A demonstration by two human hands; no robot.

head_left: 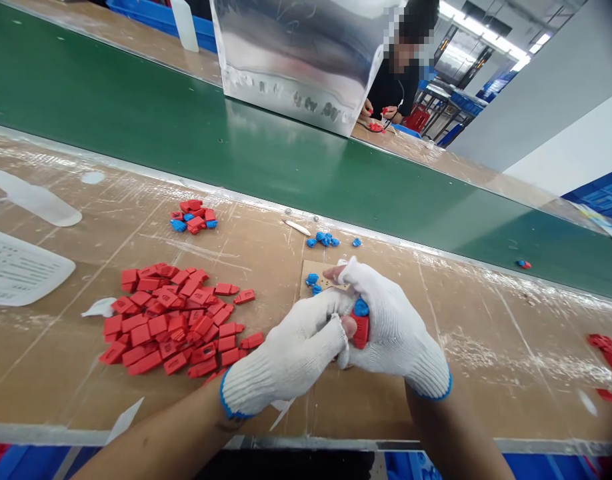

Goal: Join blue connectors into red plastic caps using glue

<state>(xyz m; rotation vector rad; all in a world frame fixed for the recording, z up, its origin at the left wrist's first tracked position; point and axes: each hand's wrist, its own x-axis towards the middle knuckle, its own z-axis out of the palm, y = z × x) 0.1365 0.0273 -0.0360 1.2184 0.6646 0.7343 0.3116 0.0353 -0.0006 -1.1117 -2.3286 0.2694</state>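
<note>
Both hands wear white knitted gloves with blue cuffs and bare fingertips, and they meet at the front middle of the table. Between them is a red piece [361,331] with a blue part [361,307] at its upper end. My left hand [299,347] presses its thumb against the red piece's left side. Curled around the right side of the same piece is my right hand [393,327]. Behind the hands lies a small tan board [309,269] bearing blue pieces [312,279]; the gloves partly cover it.
A big heap of red pieces [171,320] lies left, a smaller red-and-blue pile [195,217] behind it. Blue pieces [323,239] and a white-handled tool [297,227] lie near the green belt [186,140]. A metal box [301,60] stands beyond; a person [403,80] sits across.
</note>
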